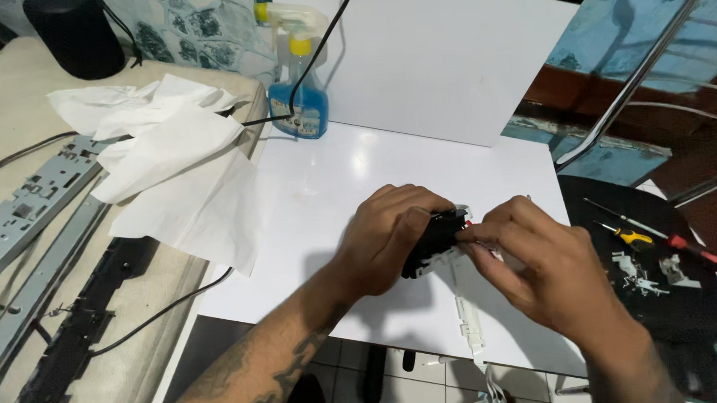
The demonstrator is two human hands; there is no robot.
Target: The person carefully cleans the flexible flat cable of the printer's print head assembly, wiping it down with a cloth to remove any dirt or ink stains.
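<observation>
My left hand (386,237) is curled around a small black plastic part (434,242) with white bits on it, held just above the white table (324,187). My right hand (537,265) pinches the same part at its right end with thumb and fingers. A narrow white plastic strip (467,315) lies on the table under the right hand, near the front edge.
White paper towels (178,167) drape over the table's left edge. A blue spray bottle (299,81) stands at the back. Long grey metal and black parts (39,271) lie on the left. A black chair seat (662,274) at right holds screwdrivers (676,240) and small white pieces.
</observation>
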